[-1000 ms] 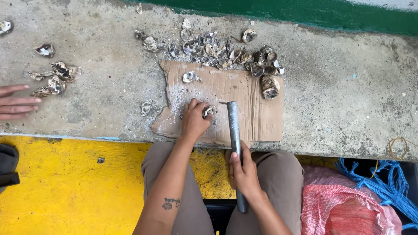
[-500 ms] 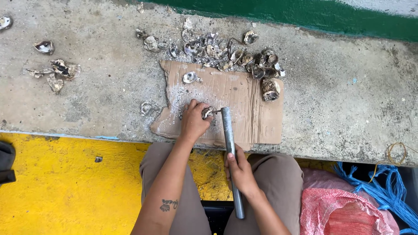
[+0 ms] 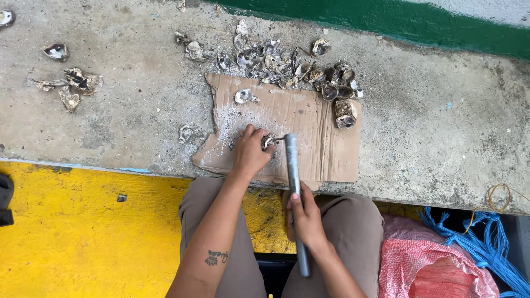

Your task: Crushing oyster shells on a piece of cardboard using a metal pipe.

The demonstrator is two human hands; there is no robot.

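The person's left hand (image 3: 249, 153) rests palm-down on a torn sheet of brown cardboard (image 3: 309, 118), its fingers curled over a small grey, rough-shelled oyster (image 3: 268, 142) and pinning it against the sheet. The shell sits near the cardboard's lower middle, just at the fingertips. The right hand (image 3: 305, 219) is closed around the lower part of a long grey metal pipe-like tool (image 3: 292, 182), which runs up from the lap onto the cardboard. A thin prong at the tool's upper end points sideways at the oyster; contact appears likely, though the view is too small to confirm it.

The cardboard lies on a rough, stained concrete ledge (image 3: 441, 143). Along the sheet's far edge sits a heap of opened grey and pearly shells (image 3: 276, 60), with one larger dark oyster (image 3: 345, 113) on the sheet's right side and a single open half shell (image 3: 243, 96) near its upper left. A smaller cluster of shells (image 3: 72, 83) lies well apart on the ledge's left. Below the ledge is a yellow painted floor (image 3: 72, 232). A red mesh sack (image 3: 436, 265) and blue cord (image 3: 475, 243) lie beside the person's right leg.
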